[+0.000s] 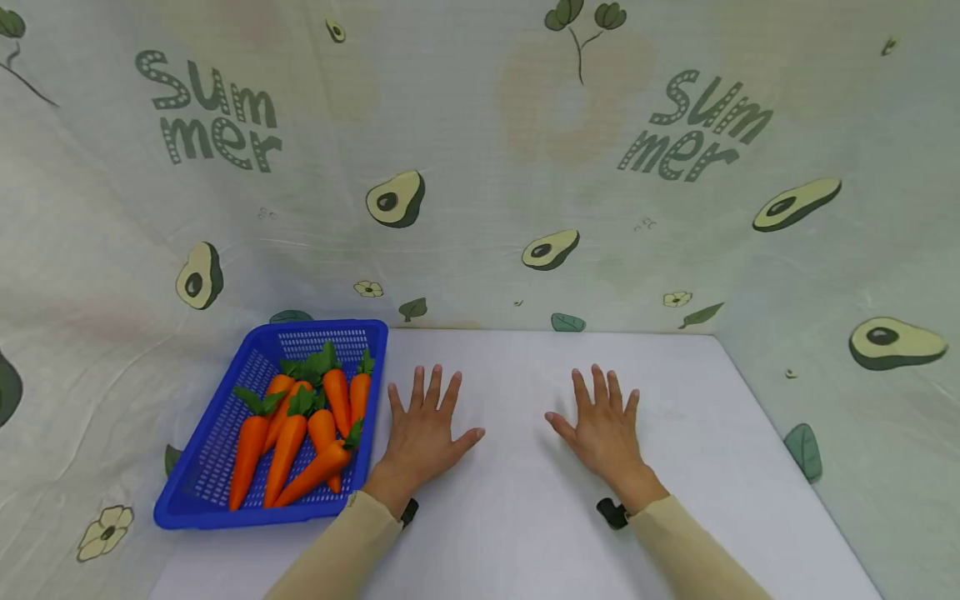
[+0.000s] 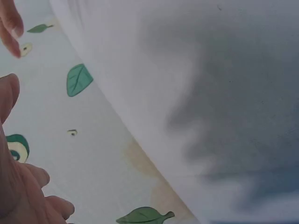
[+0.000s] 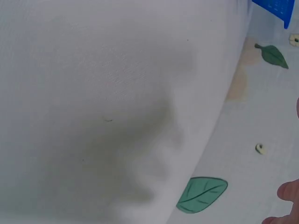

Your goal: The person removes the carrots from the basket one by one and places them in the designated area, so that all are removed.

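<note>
Both hands are held palm down over the white table with fingers straight and spread, and neither holds anything. My left hand [image 1: 422,435] is just right of a blue plastic basket [image 1: 167,510], its wrist overlapping the basket's near right corner in the head view. Inside the basket lie several orange carrots [image 1: 287,450] with green leafy tops. My right hand [image 1: 604,435] is over the middle right of the table, thumb pointing toward the left hand. In the left wrist view, fingers of the left hand [image 2: 21,186] show at the left edge, with a shadow on the table beside them.
The white table [image 1: 510,517] ends at a back edge against a hanging cloth [image 1: 465,108] printed with avocados, leaves and lettering. That cloth also runs along the left and right sides. Black wrist straps show at both cuffs.
</note>
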A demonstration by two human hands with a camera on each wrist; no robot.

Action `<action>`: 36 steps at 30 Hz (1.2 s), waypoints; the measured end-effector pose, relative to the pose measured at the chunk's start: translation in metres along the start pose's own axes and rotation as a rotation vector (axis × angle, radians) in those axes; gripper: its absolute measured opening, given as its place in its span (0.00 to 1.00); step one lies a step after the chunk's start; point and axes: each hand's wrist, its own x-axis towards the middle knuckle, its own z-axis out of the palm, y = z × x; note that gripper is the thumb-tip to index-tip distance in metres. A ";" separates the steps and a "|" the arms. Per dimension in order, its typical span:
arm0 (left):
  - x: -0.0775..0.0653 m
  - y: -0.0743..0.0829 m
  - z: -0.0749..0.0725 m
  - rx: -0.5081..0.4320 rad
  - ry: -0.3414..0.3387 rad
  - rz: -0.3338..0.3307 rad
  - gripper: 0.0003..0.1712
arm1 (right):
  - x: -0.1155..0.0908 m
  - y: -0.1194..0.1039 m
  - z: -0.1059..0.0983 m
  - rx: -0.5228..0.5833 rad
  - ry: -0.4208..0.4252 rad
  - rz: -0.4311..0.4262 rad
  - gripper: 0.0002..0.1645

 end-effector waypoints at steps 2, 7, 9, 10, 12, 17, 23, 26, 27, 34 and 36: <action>-0.002 0.000 -0.003 -0.010 0.009 -0.008 0.58 | 0.001 -0.006 0.000 0.012 0.006 -0.011 0.55; -0.020 -0.005 -0.021 -0.072 0.048 -0.054 0.59 | 0.003 -0.033 0.004 0.017 0.029 -0.078 0.54; -0.031 -0.012 -0.031 -0.100 0.063 -0.080 0.59 | 0.005 -0.050 0.005 0.016 0.045 -0.124 0.54; -0.036 -0.017 -0.036 -0.117 0.075 -0.093 0.59 | 0.006 -0.058 0.007 0.015 0.054 -0.151 0.53; -0.049 -0.031 -0.045 -0.146 0.100 -0.119 0.59 | 0.008 -0.077 0.009 0.016 0.071 -0.211 0.52; -0.079 -0.082 -0.064 -0.168 0.146 -0.196 0.58 | 0.013 -0.127 0.013 0.012 0.071 -0.352 0.50; -0.108 -0.156 -0.077 -0.149 0.114 -0.317 0.59 | 0.012 -0.188 0.014 0.010 -0.007 -0.478 0.50; -0.119 -0.191 -0.074 -0.112 0.110 -0.325 0.60 | 0.008 -0.214 0.017 0.008 -0.051 -0.519 0.50; -0.122 -0.201 -0.073 -0.101 0.112 -0.320 0.60 | 0.006 -0.222 0.019 0.003 -0.065 -0.531 0.51; -0.133 -0.242 -0.063 -0.116 0.006 -0.325 0.60 | -0.009 -0.266 0.031 -0.065 -0.194 -0.603 0.53; -0.134 -0.246 -0.062 -0.121 -0.020 -0.335 0.60 | -0.011 -0.273 0.034 -0.069 -0.243 -0.606 0.54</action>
